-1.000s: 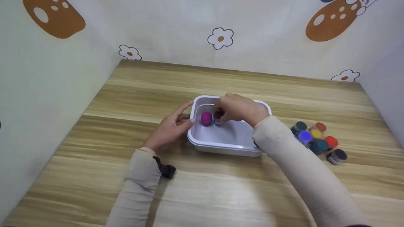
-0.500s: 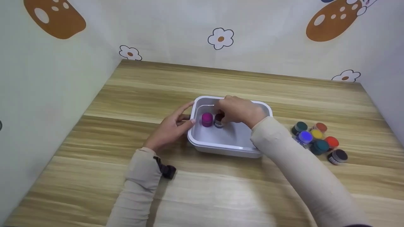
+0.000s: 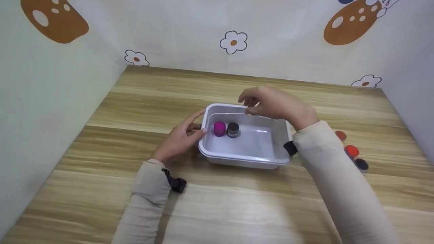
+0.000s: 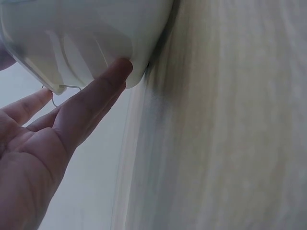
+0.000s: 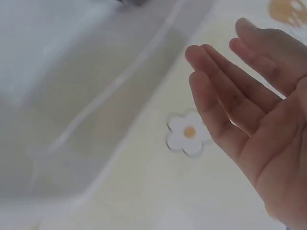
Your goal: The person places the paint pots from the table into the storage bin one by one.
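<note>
A white plastic basin (image 3: 242,162) stands on the table. Inside, near its left end, a magenta-lidded paint jar (image 3: 219,129) and a dark brown paint jar (image 3: 233,130) stand upright side by side. My left hand (image 3: 178,140) touches the basin's left side, thumb at the rim. In the left wrist view, the left hand's fingers (image 4: 91,103) are extended against the outer wall. My right hand (image 3: 278,103) hovers over the basin's far rim, fingers loosely bent. The right wrist view shows nothing in the right hand (image 5: 254,120).
Right of the basin, partly behind my right sleeve (image 3: 335,173), sit several more paint jars, among them an orange-red one (image 3: 340,136), a bright red one (image 3: 352,151) and a black one (image 3: 361,164). A patterned white wall (image 3: 190,30) rises behind the wooden table (image 3: 101,152).
My right hand has let go of the dark brown jar, leaving it beside the magenta one, and has risen up and to the right. The left hand has stayed at the basin.
</note>
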`<state>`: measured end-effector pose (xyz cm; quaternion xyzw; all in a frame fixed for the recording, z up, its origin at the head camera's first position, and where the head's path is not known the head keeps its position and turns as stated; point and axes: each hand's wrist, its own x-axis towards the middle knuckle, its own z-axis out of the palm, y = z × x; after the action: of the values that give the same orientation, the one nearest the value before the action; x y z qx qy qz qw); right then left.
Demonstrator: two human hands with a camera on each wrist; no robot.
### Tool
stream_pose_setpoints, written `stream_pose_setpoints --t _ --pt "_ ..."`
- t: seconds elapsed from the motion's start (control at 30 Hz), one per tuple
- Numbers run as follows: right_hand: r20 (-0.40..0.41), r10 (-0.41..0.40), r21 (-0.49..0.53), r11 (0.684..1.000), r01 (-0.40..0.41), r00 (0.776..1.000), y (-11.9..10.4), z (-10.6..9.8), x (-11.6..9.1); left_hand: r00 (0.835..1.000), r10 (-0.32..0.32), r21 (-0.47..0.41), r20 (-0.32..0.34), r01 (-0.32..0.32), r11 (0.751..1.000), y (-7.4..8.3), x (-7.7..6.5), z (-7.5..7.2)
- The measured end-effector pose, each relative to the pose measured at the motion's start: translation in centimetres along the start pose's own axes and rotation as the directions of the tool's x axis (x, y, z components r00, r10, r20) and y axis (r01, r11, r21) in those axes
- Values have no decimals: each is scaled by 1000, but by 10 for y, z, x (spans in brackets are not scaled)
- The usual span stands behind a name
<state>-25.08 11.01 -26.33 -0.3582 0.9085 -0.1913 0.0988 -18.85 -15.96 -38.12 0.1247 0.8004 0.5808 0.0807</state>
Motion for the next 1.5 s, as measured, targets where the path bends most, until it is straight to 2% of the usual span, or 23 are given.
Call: stream_pose_setpoints --t 0.13,0.23,0.3,0.5,0.63,0.7,0.77,0.97,1.07,1.3,1.37,1.5 --pt "-159 17 39 999 -11 987 15 -15 -33 1000 4 4 7 -4 1000 1 0 0" --pt "-254 63 77 996 -45 965 34 -20 -63 1000 5 1 12 -5 1000 1 -1 0" --pt "-295 127 101 990 -101 947 49 -21 -86 1000 2 1 7 -2 1000 1 -1 0" --pt "-371 306 176 950 -257 877 103 -11 -147 1000 -1 7 -5 1 1000 -1 -1 -1" --pt "-380 415 215 909 -358 827 132 0 -174 1000 -16 16 -12 16 1000 -1 -1 -1" --pt "-359 457 228 889 -398 814 143 5 -183 1000 -26 22 -12 26 999 -1 -2 -2" --pt "-322 487 232 872 -431 812 151 9 -188 999 -32 18 -12 32 999 0 -2 -3" --pt "-202 507 283 849 -446 838 168 17 -196 999 -37 2 1 37 999 2 -2 -2" --pt "-158 522 292 836 -465 838 173 21 -197 999 -44 6 7 44 999 2 -1 -2" --pt "-88 501 327 831 -450 861 180 25 -198 1000 -29 5 9 29 1000 2 -1 -2" --pt "-73 509 326 825 -462 858 180 25 -198 1000 -24 0 7 24 1000 1 -1 -2" --pt "-50 549 314 802 -509 834 180 26 -196 1000 -13 -7 -2 13 1000 -1 0 -1"
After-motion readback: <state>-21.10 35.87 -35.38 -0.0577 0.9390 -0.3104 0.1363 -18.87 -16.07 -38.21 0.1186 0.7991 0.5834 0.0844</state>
